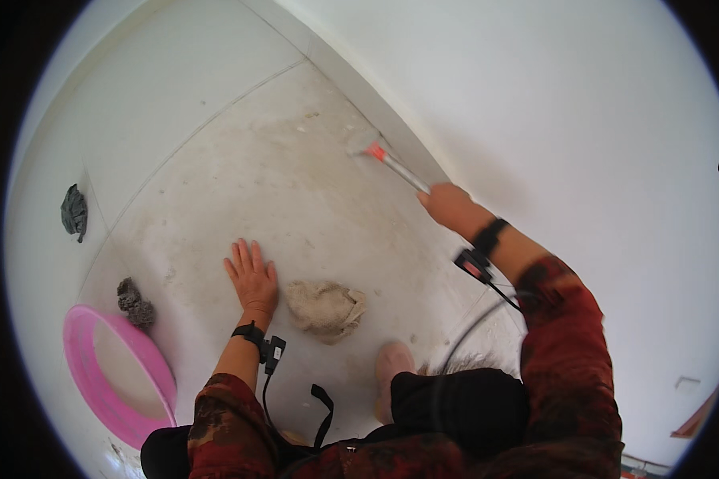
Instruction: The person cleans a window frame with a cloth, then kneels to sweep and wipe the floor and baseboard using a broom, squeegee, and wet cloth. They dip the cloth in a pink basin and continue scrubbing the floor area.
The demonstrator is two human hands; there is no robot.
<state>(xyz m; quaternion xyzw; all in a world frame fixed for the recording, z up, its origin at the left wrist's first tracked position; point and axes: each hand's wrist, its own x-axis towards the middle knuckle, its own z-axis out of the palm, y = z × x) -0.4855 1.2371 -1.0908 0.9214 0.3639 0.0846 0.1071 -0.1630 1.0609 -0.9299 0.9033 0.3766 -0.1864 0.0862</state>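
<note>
My right hand [452, 206] grips the metal handle of a scraper [402, 169] with an orange collar. The tool's blurred head meets the dusty tiled floor [263, 167] close to the foot of the wall. Palm down with fingers spread, my left hand [253, 281] rests on the floor and holds nothing. Just right of it lies a crumpled beige cloth [326, 311]. Both wrists wear black straps with a small cabled device.
A pink plastic basin [120, 371] holding cloudy water stands at the left, with a dark grey rag [135, 304] beside its rim. Farther left lies another dark cloth [74, 212]. A grey baseboard [407, 129] runs along the white wall [575, 120]. My pink shoe [394, 362] is below.
</note>
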